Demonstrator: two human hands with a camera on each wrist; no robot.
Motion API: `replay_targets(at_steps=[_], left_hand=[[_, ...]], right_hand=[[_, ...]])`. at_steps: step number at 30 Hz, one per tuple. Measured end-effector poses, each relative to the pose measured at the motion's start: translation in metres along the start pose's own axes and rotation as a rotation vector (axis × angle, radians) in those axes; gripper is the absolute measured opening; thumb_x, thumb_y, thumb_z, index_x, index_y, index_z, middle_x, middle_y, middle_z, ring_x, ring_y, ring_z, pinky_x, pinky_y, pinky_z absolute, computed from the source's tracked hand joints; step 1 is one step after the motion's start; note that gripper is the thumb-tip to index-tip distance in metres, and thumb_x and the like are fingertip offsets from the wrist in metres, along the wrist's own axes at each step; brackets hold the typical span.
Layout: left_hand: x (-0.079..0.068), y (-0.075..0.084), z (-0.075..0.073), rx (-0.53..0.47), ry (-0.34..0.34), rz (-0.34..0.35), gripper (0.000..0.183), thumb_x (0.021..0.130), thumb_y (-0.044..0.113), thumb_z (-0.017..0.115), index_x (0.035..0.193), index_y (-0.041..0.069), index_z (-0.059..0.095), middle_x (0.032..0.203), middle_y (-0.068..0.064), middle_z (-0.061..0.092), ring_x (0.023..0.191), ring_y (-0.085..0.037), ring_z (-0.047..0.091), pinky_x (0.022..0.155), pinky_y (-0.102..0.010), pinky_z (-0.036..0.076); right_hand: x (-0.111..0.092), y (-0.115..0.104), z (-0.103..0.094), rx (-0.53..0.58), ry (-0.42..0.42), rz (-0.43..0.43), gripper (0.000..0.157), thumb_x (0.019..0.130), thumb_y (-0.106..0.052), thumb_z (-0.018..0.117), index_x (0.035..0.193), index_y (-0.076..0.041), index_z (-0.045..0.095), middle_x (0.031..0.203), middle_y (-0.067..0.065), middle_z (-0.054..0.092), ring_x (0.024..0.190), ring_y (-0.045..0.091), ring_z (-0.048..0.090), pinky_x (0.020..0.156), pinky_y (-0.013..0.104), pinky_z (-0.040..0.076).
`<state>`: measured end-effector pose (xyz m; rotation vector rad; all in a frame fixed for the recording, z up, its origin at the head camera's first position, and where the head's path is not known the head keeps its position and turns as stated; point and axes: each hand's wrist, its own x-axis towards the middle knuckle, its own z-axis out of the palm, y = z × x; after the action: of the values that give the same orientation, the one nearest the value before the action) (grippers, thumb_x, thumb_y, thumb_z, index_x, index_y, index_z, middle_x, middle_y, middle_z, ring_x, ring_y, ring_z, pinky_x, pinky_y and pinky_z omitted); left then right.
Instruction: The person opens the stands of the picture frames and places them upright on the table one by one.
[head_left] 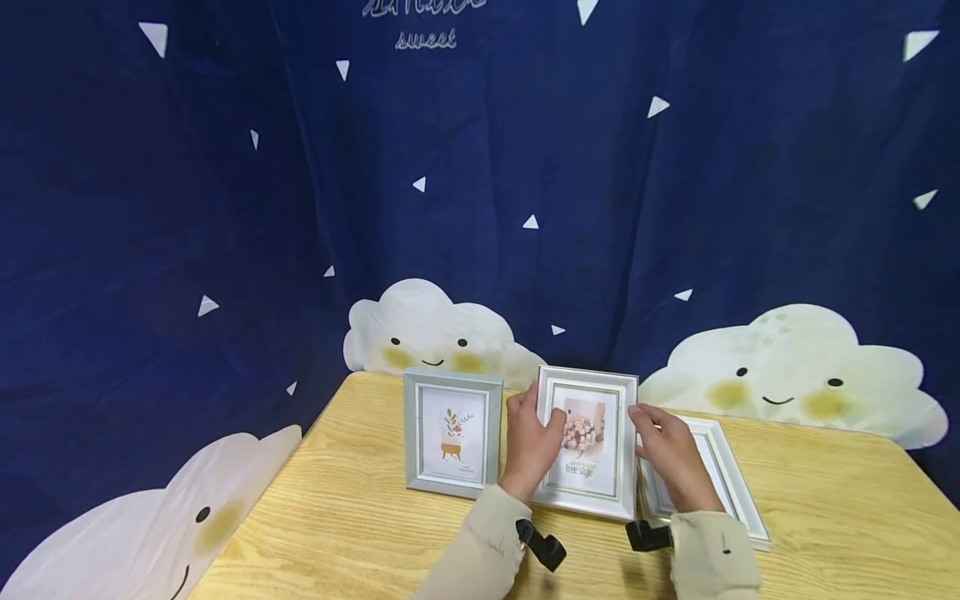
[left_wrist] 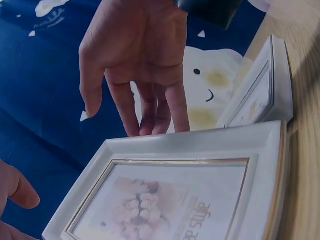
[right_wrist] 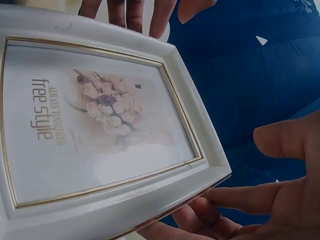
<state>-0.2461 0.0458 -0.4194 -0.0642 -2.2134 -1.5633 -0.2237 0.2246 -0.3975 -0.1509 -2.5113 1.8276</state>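
Note:
A white photo frame (head_left: 588, 475) with a thin gold inner line and a flower picture marked "free style" stands upright on the table. My left hand (head_left: 534, 437) is at its left edge. In the left wrist view the fingers (left_wrist: 176, 102) reach straight to that edge and the thumb stays off the frame. At the opposite edge is my right hand (head_left: 675, 458). The right wrist view shows its fingers (right_wrist: 245, 197) extended against the side and partly behind it, with the thumb raised clear. Both hands touch the frame from the sides.
To the left stands a grey-green photo frame (head_left: 452, 483) with a potted-plant picture. Another white frame (head_left: 738, 487) lies on the wooden table (head_left: 322, 517) at the right, partly hidden by my right hand. A dark blue cloud-patterned curtain (head_left: 480, 167) hangs behind.

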Motion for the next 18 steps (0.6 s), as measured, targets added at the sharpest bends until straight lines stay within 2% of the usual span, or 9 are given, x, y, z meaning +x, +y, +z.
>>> replay_targets(at_steps=[10,18], left_hand=[[-0.0025,0.0038,-0.0004,-0.056,0.047,-0.032,0.047,0.081,0.01,0.061,0.126,0.002,0.054,0.119,-0.016,0.047,0.104,-0.03,0.058,0.091,-0.041,0.046],[-0.0006,0.0042,-0.0019,-0.108,0.056,-0.033,0.041,0.082,0.008,0.06,0.122,0.005,0.051,0.115,-0.014,0.055,0.111,-0.031,0.059,0.095,-0.043,0.046]], right_hand=[[-0.0044,-0.0047,-0.0006,-0.005,0.038,-0.033,0.057,0.103,-0.033,0.04,0.142,0.009,0.034,0.136,0.025,0.041,0.125,0.034,0.042,0.099,0.049,0.044],[-0.0062,-0.0076,-0.0049,-0.03,0.05,-0.094,0.053,0.104,-0.031,0.04,0.137,0.011,0.039,0.134,0.027,0.045,0.123,0.033,0.046,0.098,0.041,0.046]])
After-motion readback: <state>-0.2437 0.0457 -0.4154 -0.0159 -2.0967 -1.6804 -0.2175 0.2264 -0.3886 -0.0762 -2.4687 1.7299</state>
